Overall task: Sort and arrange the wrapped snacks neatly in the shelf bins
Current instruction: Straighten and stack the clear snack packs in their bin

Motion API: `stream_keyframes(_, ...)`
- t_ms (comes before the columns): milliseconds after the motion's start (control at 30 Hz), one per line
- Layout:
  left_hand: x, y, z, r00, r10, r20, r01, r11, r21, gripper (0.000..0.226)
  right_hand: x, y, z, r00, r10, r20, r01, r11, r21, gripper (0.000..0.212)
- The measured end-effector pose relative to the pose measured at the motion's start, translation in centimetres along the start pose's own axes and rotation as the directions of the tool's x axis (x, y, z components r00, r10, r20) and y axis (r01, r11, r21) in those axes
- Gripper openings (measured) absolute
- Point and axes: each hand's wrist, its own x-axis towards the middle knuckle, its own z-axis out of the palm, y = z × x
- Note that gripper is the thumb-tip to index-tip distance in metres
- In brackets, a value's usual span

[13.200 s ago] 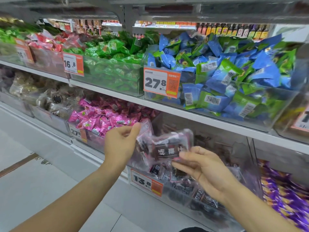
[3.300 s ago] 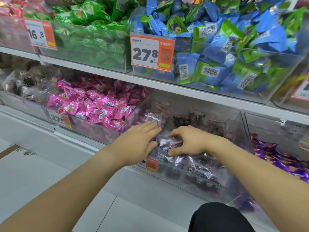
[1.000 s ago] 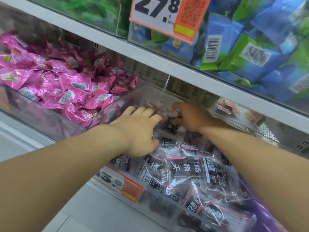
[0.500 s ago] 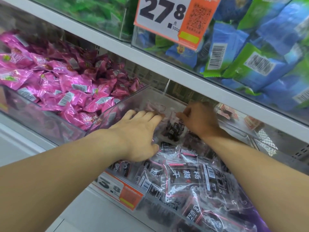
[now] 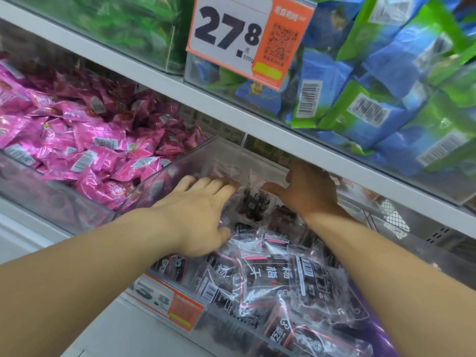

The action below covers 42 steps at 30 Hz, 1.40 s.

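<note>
Left hand (image 5: 201, 215) lies with fingers (image 5: 206, 182) straight, flat on the dark wrapped snacks (image 5: 270, 276); right hand (image 5: 306, 189) spreads open, thumb out, touching an upright packet (image 5: 253, 204) at the back of the clear bin (image 5: 177, 171) on the lower shelf. Best to press packets gently rearward, keeping them upright and labels facing out

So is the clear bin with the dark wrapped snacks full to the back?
No. The clear plastic bin holds dark wrapped snacks piled at its front; its back corner shows bare wall.
</note>
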Motion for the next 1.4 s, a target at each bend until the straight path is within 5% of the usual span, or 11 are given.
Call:
stream_keyframes(100,-0.1,0.0,0.1,1.000,0.000,-0.002,0.000,1.000,0.007,0.080,0.1,0.9,-1.1,0.967,-0.038,0.250,-0.014,0.979,0.202,0.058)
stream_keyframes(233,-0.2,0.4,-0.2,1.000,-0.014,-0.009,0.014,1.000,0.003,0.078,-1.3,2.8,-1.0,0.891,-0.083,0.445,0.063,0.996,0.059,0.042)
stream_keyframes(500,-0.4,1.6,-1.2,0.998,-0.057,0.014,0.057,0.998,0.006,0.075,-3.0,4.1,-1.7,0.972,-0.062,0.226,-0.052,0.883,0.466,0.033)
stream_keyframes(700,0.0,3.8,-1.8,0.994,-0.025,-0.105,0.021,0.999,-0.035,0.056,-4.4,3.8,-2.5,0.976,0.169,0.137,-0.216,0.676,0.704,0.021)
stream_keyframes(833,-0.5,2.3,-1.0,0.995,-0.100,0.006,0.100,0.991,0.087,0.067,-2.7,1.8,-1.8,0.993,0.041,0.109,-0.106,0.703,0.704,0.025)
stream_keyframes(1100,-0.8,1.8,-0.7,0.990,-0.126,0.063,0.126,0.992,0.007,0.078,-0.5,-1.3,2.1,0.991,-0.135,0.014,0.110,0.863,0.493,0.021)
stream_keyframes(1267,-0.5,1.7,-0.5,0.991,-0.118,0.067,0.118,0.993,0.009,0.077,-0.5,-1.8,2.1,0.987,-0.134,-0.086,0.155,0.933,0.326,0.050)
stream_keyframes(1400,-0.6,1.6,-0.4,0.991,-0.116,0.071,0.116,0.993,0.013,0.079,-0.5,-1.4,3.0,0.981,-0.160,-0.107,0.190,0.893,0.407,0.031)
